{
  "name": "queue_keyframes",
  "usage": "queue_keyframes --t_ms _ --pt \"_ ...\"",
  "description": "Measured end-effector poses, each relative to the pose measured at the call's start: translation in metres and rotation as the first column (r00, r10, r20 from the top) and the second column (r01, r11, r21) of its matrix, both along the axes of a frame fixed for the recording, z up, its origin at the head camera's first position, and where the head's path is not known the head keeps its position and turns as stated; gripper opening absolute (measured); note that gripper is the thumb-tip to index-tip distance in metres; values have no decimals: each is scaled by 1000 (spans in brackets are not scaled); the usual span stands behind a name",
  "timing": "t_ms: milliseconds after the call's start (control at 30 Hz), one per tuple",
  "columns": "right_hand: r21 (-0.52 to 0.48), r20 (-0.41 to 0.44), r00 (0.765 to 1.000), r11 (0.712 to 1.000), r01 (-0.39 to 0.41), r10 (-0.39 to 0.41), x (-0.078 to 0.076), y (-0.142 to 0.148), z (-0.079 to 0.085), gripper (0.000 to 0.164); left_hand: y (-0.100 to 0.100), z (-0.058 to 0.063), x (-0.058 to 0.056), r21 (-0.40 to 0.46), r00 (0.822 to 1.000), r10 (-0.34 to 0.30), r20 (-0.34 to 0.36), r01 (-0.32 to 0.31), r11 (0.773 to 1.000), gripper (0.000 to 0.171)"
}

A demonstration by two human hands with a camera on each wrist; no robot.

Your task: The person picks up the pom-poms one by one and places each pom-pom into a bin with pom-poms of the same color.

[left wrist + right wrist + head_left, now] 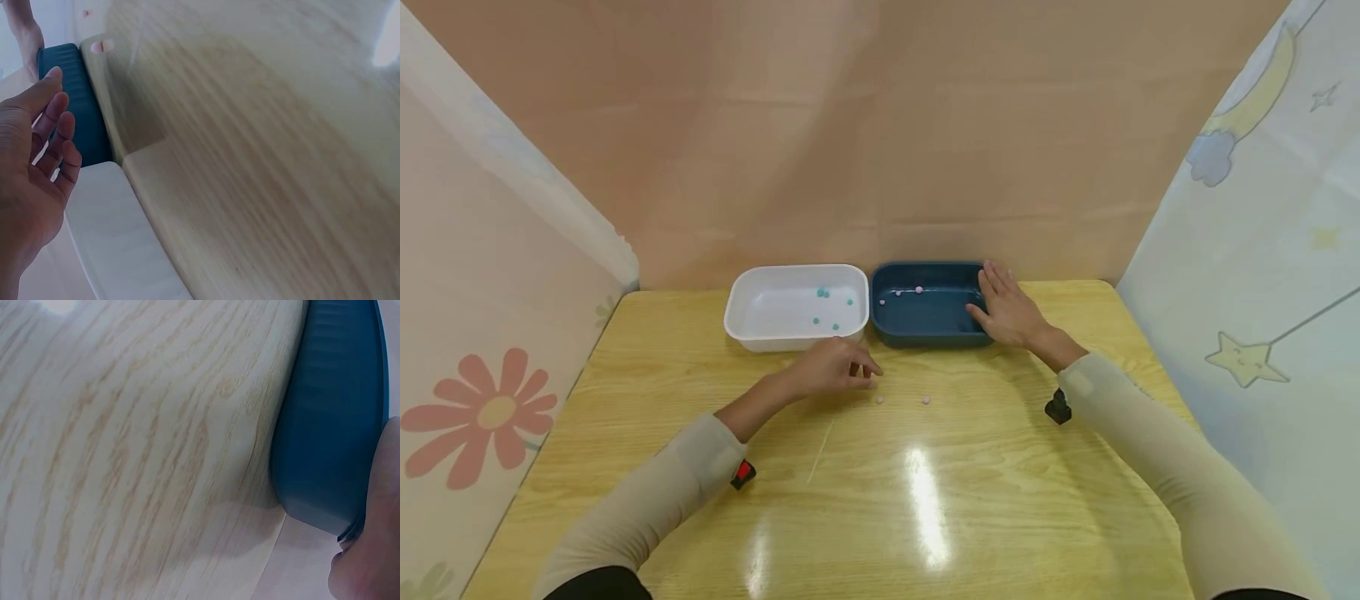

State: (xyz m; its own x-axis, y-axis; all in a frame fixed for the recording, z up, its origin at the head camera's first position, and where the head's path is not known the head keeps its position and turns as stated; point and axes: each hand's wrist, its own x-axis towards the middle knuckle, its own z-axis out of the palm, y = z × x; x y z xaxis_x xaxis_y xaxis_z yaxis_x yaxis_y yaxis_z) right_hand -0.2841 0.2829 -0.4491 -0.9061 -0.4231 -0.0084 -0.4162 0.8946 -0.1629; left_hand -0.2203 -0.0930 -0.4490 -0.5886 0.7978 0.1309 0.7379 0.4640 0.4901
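My left hand hovers just in front of the white tray, its fingers loosely bent. Nothing shows between its thumb and fingertips in the left wrist view. On the table near it lie a small pale bead and a pink bead. My right hand rests on the right end of the dark blue tray, fingers extended over the rim and thumb pointing inward. Three small pink beads lie inside that tray. Several teal beads are in the white tray.
Both trays stand side by side at the back of the wooden table, before a brown backdrop. Printed panels flank the table, one with a flower, the other with a star.
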Motion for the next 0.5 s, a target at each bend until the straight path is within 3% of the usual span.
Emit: queue_keyframes --t_ms 300,500 --pt "6 -8 1000 1000 0 0 1 1 -1 79 4 -12 2 -40 996 -78 30 79 996 17" --pt "16 -9 1000 1000 1 -1 0 1 0 78 9 -17 2 -97 996 -77 36 80 992 13"
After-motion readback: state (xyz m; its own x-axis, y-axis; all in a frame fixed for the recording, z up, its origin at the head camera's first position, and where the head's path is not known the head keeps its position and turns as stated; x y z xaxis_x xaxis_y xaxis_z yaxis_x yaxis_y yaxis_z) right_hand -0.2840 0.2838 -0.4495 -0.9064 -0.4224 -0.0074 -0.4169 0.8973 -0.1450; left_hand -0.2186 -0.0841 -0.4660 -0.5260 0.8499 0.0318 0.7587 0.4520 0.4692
